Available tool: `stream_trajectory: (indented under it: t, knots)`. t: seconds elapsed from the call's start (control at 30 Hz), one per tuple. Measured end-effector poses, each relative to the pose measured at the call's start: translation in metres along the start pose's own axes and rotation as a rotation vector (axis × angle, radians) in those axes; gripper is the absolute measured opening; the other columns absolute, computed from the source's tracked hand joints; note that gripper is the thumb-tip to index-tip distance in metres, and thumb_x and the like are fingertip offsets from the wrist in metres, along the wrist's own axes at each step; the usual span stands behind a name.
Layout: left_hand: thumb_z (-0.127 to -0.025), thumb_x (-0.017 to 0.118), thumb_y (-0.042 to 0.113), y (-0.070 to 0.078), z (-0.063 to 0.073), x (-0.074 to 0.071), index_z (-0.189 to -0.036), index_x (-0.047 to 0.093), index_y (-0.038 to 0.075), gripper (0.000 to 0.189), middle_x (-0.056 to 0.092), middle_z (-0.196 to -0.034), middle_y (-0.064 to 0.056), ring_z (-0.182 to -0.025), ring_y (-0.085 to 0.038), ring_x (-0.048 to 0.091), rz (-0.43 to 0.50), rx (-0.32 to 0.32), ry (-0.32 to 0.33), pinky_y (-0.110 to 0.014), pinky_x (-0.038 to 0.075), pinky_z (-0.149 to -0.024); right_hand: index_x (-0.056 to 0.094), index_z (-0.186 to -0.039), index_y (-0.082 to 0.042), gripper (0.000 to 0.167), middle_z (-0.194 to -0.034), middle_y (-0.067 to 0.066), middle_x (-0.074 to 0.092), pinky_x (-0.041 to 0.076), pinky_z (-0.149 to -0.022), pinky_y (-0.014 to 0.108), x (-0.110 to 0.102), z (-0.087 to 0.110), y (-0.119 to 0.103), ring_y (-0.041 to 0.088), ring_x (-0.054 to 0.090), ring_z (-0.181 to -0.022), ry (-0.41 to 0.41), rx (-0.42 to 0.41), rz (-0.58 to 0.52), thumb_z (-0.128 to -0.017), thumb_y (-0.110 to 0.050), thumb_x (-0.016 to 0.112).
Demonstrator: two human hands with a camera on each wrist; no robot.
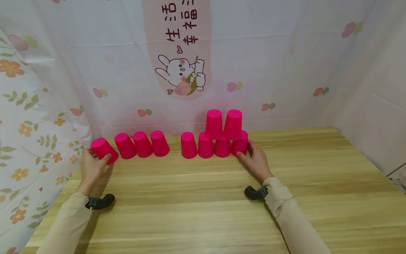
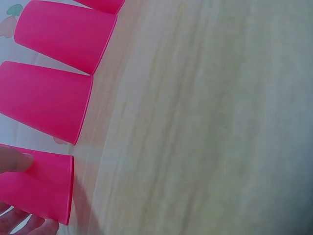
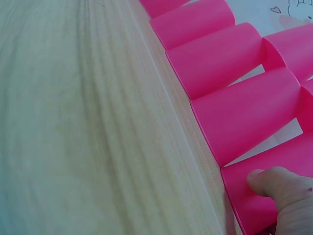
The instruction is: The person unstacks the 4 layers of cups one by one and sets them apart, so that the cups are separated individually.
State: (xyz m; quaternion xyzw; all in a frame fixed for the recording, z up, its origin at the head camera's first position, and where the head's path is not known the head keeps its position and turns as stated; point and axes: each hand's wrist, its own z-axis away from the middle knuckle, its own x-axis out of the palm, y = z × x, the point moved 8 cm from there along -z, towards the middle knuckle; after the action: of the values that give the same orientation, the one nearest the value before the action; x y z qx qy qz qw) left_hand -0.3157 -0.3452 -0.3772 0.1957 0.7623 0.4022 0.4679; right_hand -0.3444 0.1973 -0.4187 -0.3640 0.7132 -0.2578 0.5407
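Bright pink cups stand upside down in a row along the back of the table. My left hand point(image 1: 92, 166) grips the leftmost cup point(image 1: 103, 149), thumb in front and fingers behind; in the left wrist view that cup point(image 2: 41, 188) sits apart from its neighbour point(image 2: 44, 100). My right hand point(image 1: 256, 160) holds the rightmost bottom cup point(image 1: 239, 144) between thumb and fingers. Two upper cups, one on the left point(image 1: 214, 124) and one on the right point(image 1: 233, 124), rest across the right-hand group. In the right wrist view the thumb presses the held cup point(image 3: 259, 205).
Three cups, including a middle one point(image 1: 142, 144), stand between my left hand and a gap in the row. Right of the gap is another bottom cup point(image 1: 189, 145). A printed cloth point(image 1: 269, 70) hangs behind the wooden table point(image 1: 184, 204).
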Motion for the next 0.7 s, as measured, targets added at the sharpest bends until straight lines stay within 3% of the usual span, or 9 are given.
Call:
stream_trajectory:
  t: [0.37, 0.7]
  knots:
    - [-0.082, 0.06, 0.008, 0.0045, -0.0075, 0.0045, -0.125, 0.034, -0.013, 0.055, 0.047, -0.115, -0.033, -0.104, -0.044, 0.049, -0.012, 0.04, 0.014, -0.046, 0.043, -0.087, 0.037, -0.136, 0.007, 0.065, -0.133, 0.025, 0.046, 0.036, -0.1, 0.047, 0.0019, -0.0015, 0.0049, 0.037, 0.045, -0.122, 0.016, -0.022, 0.015, -0.086, -0.023, 0.064]
    - [-0.086, 0.058, 0.008, 0.003, -0.0077, 0.0095, -0.134, 0.026, -0.012, 0.061, 0.043, -0.125, -0.032, -0.112, -0.043, 0.045, 0.011, 0.002, -0.034, -0.047, 0.039, -0.092, 0.036, -0.137, 0.007, 0.066, -0.133, 0.026, 0.046, 0.037, -0.099, 0.047, 0.0024, -0.0004, 0.0033, 0.038, 0.045, -0.121, 0.007, -0.01, 0.016, -0.086, -0.023, 0.064]
